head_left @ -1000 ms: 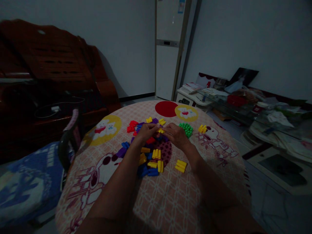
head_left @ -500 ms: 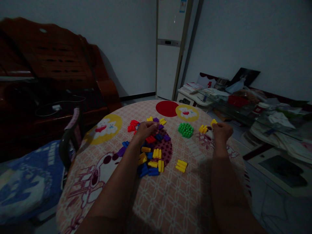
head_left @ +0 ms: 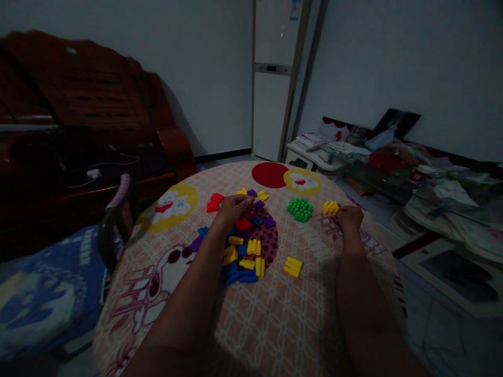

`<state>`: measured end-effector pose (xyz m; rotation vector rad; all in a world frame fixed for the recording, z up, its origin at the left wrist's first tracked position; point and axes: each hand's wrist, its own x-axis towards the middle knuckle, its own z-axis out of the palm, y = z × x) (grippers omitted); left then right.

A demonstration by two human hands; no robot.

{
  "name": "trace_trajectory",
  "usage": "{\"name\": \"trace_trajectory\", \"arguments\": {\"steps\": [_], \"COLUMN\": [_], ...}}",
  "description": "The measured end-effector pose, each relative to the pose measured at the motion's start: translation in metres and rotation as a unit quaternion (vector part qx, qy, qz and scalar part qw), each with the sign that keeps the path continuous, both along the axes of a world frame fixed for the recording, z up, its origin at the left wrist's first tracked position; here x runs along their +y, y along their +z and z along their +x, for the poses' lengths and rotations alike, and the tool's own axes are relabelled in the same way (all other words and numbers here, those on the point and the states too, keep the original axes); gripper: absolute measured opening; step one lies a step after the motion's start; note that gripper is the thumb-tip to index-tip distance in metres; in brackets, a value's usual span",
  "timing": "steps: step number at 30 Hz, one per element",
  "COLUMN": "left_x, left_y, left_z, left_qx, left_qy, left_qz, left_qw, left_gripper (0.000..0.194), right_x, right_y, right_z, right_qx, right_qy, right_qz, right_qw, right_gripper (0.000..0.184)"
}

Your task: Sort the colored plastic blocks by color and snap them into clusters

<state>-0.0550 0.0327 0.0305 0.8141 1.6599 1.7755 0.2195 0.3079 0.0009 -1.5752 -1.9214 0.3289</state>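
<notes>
My right hand point(head_left: 351, 216) pinches a yellow building block at the right end of a small group of yellow building blocks point(head_left: 329, 208); the fingers partly hide it. To the left of that group stands a tight cluster of green building blocks point(head_left: 299, 209). My left hand point(head_left: 234, 207) hovers over a loose pile of blocks, fingers drawn together, and what they grip, if anything, is hidden. Red blocks point(head_left: 215, 202), purple blocks point(head_left: 269, 222), blue blocks point(head_left: 231, 273) and yellow blocks point(head_left: 253, 246) lie around it. One yellow piece point(head_left: 293, 266) lies apart, nearer to me.
A patterned cloth covers the round table point(head_left: 275, 324). On the left are a chair with a blue cushion point(head_left: 51, 293) and a wooden bench point(head_left: 94, 94). A cluttered glass-topped stand point(head_left: 377, 167) runs along the right wall. A tall white cabinet unit point(head_left: 271, 110) stands behind.
My right hand has come down and left, bringing its yellow block from above the table to the yellow group. My left hand stays over the pile, nearly unmoved.
</notes>
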Motion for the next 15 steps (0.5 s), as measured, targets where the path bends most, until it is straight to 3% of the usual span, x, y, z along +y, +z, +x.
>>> {"name": "trace_trajectory", "arguments": {"steps": [5, 10, 15], "left_x": [-0.001, -0.010, 0.017], "left_y": [-0.011, -0.003, 0.001], "left_z": [-0.015, -0.032, -0.047], "left_qx": [0.126, 0.299, 0.378], "left_qy": [0.112, 0.221, 0.189], "left_qz": [-0.034, -0.113, -0.223], "left_qw": [0.985, 0.921, 0.878], "left_gripper": [0.030, 0.036, 0.046], "right_x": [-0.001, -0.008, -0.021], "right_y": [0.010, 0.024, 0.037], "right_z": [-0.001, -0.009, -0.020], "right_qx": [-0.006, 0.050, 0.086], "right_qy": [-0.012, -0.017, 0.028], "right_qz": [0.024, 0.090, 0.100], "right_qw": [1.000, 0.994, 0.991], "right_gripper": [0.033, 0.037, 0.036]}}
